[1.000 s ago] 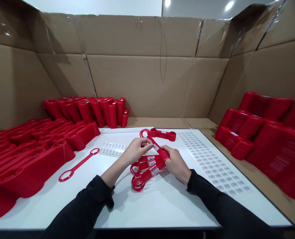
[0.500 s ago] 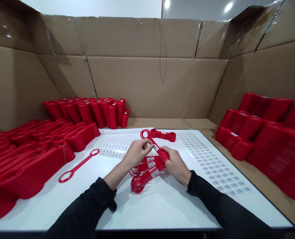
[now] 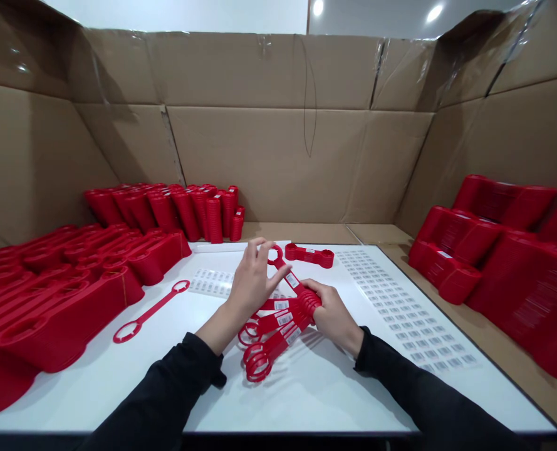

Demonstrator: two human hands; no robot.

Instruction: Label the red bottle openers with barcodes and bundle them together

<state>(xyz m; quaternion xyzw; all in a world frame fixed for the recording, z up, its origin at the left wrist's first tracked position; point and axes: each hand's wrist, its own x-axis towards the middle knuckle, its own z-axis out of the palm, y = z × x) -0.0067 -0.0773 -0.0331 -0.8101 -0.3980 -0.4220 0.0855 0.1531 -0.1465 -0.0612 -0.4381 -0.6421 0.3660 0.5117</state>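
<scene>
A fan of red ring-ended plastic strips (image 3: 278, 321), several showing white barcode labels (image 3: 292, 280), is held over the middle of a white table (image 3: 329, 394), as I see it on my distant feed. The right hand (image 3: 335, 313) is wrapped firmly around the gathered end. The left hand (image 3: 250, 282) is spread, thumb and fingers parted beside the ring of the topmost strip (whether they touch it, I cannot tell from here). Just beyond the fan I see a small red bundle (image 3: 309, 255) lying flat; a single red strip (image 3: 154, 309) lies to the left, near a small label sheet (image 3: 210, 282). A large label sheet (image 3: 405, 307) runs along the table's right side. Farther out, I view red stacks crowding the left side (image 3: 71, 319), upright stacks (image 3: 188, 213) at the rear left, and thick right-hand stacks (image 3: 517, 282) beside the table, with cardboard walls (image 3: 240, 163) around three sides.
</scene>
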